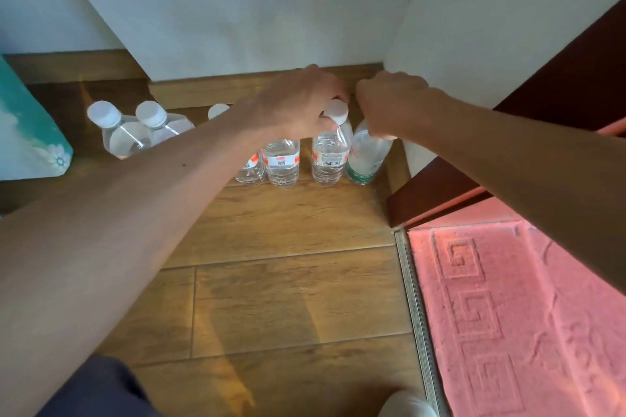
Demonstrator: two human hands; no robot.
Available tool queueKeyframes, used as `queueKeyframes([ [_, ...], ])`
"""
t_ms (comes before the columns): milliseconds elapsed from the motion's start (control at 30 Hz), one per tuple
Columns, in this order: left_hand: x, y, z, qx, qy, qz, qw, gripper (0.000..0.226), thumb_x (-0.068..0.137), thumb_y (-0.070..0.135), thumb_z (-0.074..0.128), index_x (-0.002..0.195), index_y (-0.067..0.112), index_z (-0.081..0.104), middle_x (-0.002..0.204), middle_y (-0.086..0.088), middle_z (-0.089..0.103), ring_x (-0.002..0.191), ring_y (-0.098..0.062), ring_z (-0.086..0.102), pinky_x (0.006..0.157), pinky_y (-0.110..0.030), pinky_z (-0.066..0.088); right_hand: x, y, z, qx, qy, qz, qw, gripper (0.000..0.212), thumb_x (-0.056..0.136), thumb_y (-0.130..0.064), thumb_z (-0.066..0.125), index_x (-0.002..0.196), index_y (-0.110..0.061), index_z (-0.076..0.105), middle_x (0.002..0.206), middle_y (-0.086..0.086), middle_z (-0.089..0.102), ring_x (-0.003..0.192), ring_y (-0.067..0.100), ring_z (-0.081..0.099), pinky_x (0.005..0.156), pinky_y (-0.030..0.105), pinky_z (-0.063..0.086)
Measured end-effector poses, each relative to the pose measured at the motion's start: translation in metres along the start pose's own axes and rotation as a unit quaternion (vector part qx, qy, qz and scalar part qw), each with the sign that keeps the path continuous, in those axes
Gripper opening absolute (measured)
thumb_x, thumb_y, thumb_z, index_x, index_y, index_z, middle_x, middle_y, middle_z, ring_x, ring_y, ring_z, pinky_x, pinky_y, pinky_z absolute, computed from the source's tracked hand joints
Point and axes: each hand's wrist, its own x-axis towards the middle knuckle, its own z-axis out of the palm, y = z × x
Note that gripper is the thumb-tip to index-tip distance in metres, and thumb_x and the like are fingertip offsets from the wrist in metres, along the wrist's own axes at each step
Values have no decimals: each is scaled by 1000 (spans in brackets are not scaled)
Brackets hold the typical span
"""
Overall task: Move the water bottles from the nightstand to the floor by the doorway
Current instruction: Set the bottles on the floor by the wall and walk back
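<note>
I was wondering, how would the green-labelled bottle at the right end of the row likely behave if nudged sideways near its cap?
The green-labelled bottle is tall and narrow, so a push up high would probably tip it rather than slide it. It appears full of water, so likely heavy for its size and fairly firm. If it toppled, its round body would probably roll on the smooth wood floor. The right hand sits over its top.

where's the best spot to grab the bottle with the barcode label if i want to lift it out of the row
Take the barcode bottle by its neck just under the white cap, coming from above. It stands upright with the green-label bottle close on one side and another bottle on the other, so the body is hard to wrap. The left hand is already at that cap.
</note>
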Motion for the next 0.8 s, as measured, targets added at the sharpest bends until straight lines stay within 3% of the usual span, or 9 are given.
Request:
queueKeyframes([
  [167,-3,-2,1,-34,-5,22,999,40,86,9,69,123,24,64,120,3,67,105,-19,61,79,-25,40,-1,1,-4,21,0,-2,1000,26,92,-12,56,117,-5,56,69,3,34,77,24,45,71,34,38],
  [267,-1,-3,3,-35,-5,31,999,36,86,2,65,118,18,68,116,-2,68,104,-24,62,85,-34,49,-3,2,-4,28,-1,-10,1000,25,93,-13,56,116,-5,55,70,4,32,78,25,45,71,34,38],
  [367,-1,-5,4,-35,-13,35,999,25,84,-1,64,105,13,67,100,-1,69,90,-24,62,76,-38,51,-3,3,-3,25,0,-13,1000,11,91,-9,57,99,-10,49,71,4,33,77,24,45,70,34,37],
  [467,-6,-11,6,-23,-10,18,1000,21,86,5,67,104,16,63,94,1,61,87,-21,58,74,-37,48,-2,5,-2,12,3,-5,1000,19,88,-6,61,93,-11,44,71,5,36,67,21,44,66,35,39],
  [633,-14,-12,9,-17,26,33,999,18,90,14,66,106,9,60,91,4,50,84,-16,47,71,-30,39,-2,7,-1,9,21,3,1000,19,86,-5,64,97,-7,49,74,7,36,70,23,43,65,35,39],
  [800,-11,-6,7,-6,35,4,999,17,91,20,66,99,7,60,87,-1,55,78,-22,55,64,-33,40,-1,9,1,13,21,13,1000,26,88,-7,64,111,-3,54,84,10,43,73,24,48,66,35,42],
])
